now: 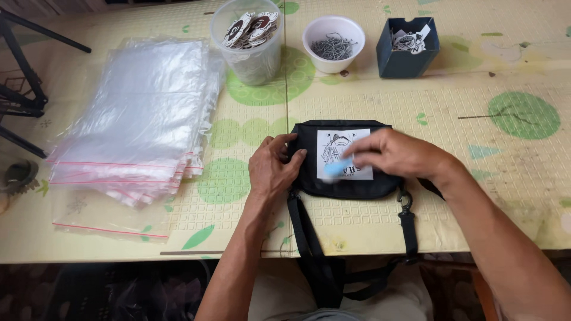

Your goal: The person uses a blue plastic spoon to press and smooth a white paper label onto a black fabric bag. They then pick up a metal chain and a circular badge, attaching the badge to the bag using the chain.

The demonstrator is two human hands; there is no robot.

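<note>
A packing workshop: stacked zip bags (140, 113) and tubs of tags (250, 30).

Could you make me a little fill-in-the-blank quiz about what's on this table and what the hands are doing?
1. The left hand grips the left end of a small ____ bag with a white picture patch.
2. The right hand holds a small light-____ thing over that patch.
3. A stack of clear plastic bags lies to the ____ of the bag.
4. The white bowl stands between a clear tub and a dark blue ____.

Missing words: black; blue; left; box
</note>
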